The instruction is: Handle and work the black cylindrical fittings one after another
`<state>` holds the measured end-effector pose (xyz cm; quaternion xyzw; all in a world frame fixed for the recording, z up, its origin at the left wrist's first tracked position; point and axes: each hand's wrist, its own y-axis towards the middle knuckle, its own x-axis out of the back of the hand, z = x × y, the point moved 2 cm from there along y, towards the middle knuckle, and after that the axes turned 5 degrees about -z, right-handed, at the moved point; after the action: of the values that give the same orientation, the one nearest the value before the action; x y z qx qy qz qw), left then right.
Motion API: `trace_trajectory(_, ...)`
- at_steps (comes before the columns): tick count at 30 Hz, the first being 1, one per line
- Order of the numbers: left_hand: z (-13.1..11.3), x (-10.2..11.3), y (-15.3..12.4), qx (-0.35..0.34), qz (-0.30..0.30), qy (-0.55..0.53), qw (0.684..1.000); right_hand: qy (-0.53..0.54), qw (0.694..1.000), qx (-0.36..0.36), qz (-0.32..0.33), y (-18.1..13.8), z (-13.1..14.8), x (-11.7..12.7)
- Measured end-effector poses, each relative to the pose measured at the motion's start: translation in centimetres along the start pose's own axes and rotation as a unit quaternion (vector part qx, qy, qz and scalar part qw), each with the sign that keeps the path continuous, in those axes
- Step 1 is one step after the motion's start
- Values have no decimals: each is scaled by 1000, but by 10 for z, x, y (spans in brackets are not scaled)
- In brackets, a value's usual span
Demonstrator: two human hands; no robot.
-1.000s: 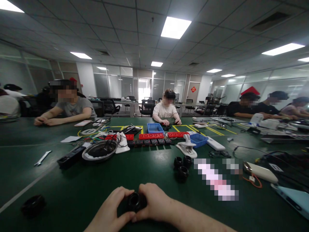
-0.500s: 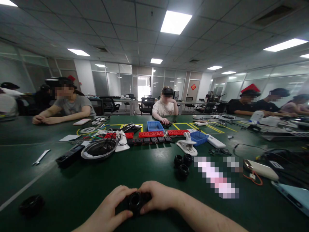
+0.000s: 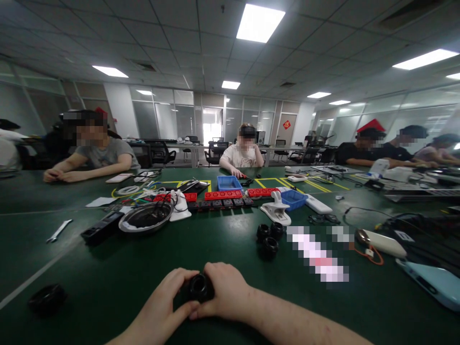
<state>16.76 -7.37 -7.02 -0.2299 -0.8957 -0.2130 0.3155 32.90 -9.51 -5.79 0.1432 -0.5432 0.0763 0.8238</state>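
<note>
A glossy black ring-shaped part, with a round hole facing up, is held between my two hands low over the green table. My left hand grips its left side, thumb in front and fingers behind. From the right, my right hand wraps round it, its thumb meeting the left thumb tip at the front. My right palm and fingers hide part of the ring. Three similar black rings sit grouped ahead to the right. Another black ring lies alone at the left.
A wrench, a black power strip and a metal bowl lie to the left. Ahead are red sockets, a blue tray and a white clamp. A light-blue phone lies right. Several people sit around.
My right hand has closed further round the ring, and its thumb has come against the left thumb. The view has shifted slightly. The co-worker opposite has moved a hand on the table.
</note>
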Motion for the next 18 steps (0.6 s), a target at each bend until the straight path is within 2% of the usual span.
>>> trace_trajectory(4, 5, 2, 0, -36, 13, -27, 999, 69, 992, 95, 49, 2, -9, 10)
trace_trajectory(7, 8, 3, 2, -30, 0, -34, 999, 100, 985, 100, 97, 5, -19, 12)
trace_trajectory(9, 7, 3, 3, -25, 7, -28, 999, 115, 984, 81, 107, 7, -21, 9)
trace_trajectory(12, 2, 3, 5, -5, 18, -9, 1000, 96, 991, 35, 84, 7, -18, 3)
trace_trajectory(15, -3, 2, 5, 37, -9, 6, 999, 23, 999, -12, 23, 5, -8, -3)
trace_trajectory(18, -5, 0, 5, 49, -36, 3, 998, -33, 999, -38, -16, 2, 2, -4)
